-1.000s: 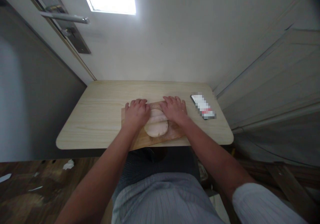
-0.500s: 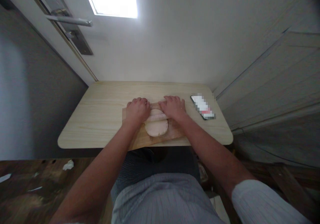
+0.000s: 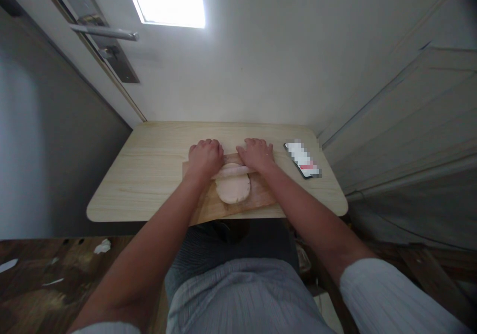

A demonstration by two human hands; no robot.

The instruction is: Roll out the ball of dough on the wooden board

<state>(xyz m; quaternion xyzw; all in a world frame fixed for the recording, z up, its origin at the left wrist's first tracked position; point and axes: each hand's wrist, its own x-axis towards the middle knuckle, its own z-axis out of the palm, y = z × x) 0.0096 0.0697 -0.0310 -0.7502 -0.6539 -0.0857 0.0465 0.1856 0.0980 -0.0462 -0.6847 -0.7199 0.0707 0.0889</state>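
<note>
A pale round of flattened dough (image 3: pixel 233 189) lies on a wooden board (image 3: pixel 208 206) near the table's front edge. Across the dough's far part rests a light rolling pin (image 3: pixel 233 171). My left hand (image 3: pixel 204 158) presses on the pin's left end with fingers curled over it. My right hand (image 3: pixel 255 155) presses on its right end the same way. Both ends of the pin are hidden under my hands.
The board sits on a light wooden table (image 3: pixel 149 175) against a white wall. A phone (image 3: pixel 302 159) lies at the table's right side. A door with a metal handle (image 3: pixel 105 32) stands at the left. Bits of litter (image 3: pixel 101 246) lie on the dark floor.
Both hands and the rolling pin have moved away from me toward the dough's far edge, so more of the dough round shows in front of the pin.
</note>
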